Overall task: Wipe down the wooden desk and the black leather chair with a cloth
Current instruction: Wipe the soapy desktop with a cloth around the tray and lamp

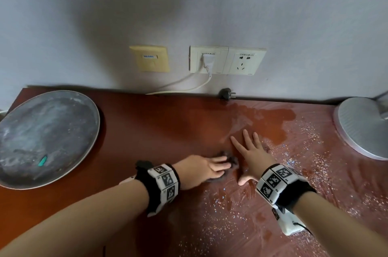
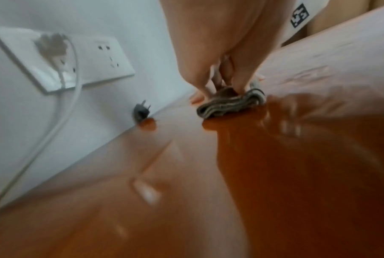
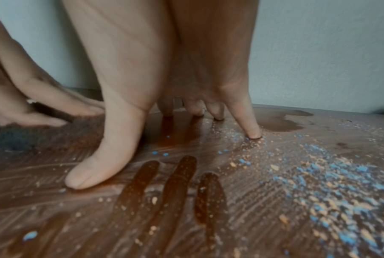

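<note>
Your bench [image 1: 159, 122] carries a big round metal tray [image 1: 42, 137] at the left, holding only grime and a small green scrap [image 1: 42, 161]. Your right hand [image 1: 253, 158] lies flat, fingers spread, on the wet wood; your left hand [image 1: 201, 169] presses the bunched cloth [image 2: 230, 103] just beside it, fingers curled over.

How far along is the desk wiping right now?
Partly done. The desk's left side looks clean. The left hand presses the cloth mid-desk, while the right hand rests flat. Crumbs and a wet patch remain on the right. No chair is in view.
</note>
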`<control>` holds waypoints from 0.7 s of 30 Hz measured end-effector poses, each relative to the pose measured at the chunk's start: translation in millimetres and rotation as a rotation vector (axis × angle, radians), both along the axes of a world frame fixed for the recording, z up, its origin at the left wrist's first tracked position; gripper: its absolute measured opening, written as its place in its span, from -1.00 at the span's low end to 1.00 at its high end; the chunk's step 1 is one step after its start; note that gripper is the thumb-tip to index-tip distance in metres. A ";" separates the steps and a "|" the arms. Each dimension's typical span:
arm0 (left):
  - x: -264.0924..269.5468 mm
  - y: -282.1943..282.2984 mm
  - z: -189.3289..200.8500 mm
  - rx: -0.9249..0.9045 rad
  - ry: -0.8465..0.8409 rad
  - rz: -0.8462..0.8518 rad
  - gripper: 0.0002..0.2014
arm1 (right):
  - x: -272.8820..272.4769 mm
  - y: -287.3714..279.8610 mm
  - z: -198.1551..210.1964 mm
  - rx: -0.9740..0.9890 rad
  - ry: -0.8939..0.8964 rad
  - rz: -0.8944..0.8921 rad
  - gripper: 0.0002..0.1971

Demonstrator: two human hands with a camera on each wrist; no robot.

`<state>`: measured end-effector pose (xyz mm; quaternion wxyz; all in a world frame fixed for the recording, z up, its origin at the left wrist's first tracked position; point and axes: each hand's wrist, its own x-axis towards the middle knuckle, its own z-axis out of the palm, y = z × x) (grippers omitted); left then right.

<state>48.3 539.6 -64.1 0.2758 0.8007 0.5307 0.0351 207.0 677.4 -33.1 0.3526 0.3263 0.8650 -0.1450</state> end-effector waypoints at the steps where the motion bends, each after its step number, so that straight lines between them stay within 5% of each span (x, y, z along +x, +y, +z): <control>1: -1.3 -0.3 1.0 0.008 -0.010 -0.017 -0.55 | 0.2 0.1 -0.5 0.001 0.002 0.001 0.35; 6: -60.4 35.5 6.1 -0.026 0.155 0.512 -0.53 | 1.3 1.5 -2.5 -0.004 0.011 -0.007 0.36; 8: -52.8 35.1 7.7 -0.008 0.176 0.463 -0.50 | 1.5 1.7 -1.7 -0.008 0.008 -0.007 0.35; 12: 16.1 -18.3 3.7 0.008 0.006 0.028 -0.44 | 0.7 2.0 -2.9 -0.002 0.025 0.008 0.34; 14: 22.2 -40.4 -0.4 0.005 -0.058 -0.047 -0.41 | 1.4 2.9 -2.2 -0.003 0.032 0.009 0.32; 18: -24.1 -36.0 2.0 0.175 0.006 0.405 -0.54 | 13.0 -2.2 4.8 -0.024 0.089 -0.007 0.27; 21: -48.5 -41.6 12.8 0.026 0.130 0.709 -0.55 | 31.2 -29.7 17.6 -0.025 0.135 0.012 0.29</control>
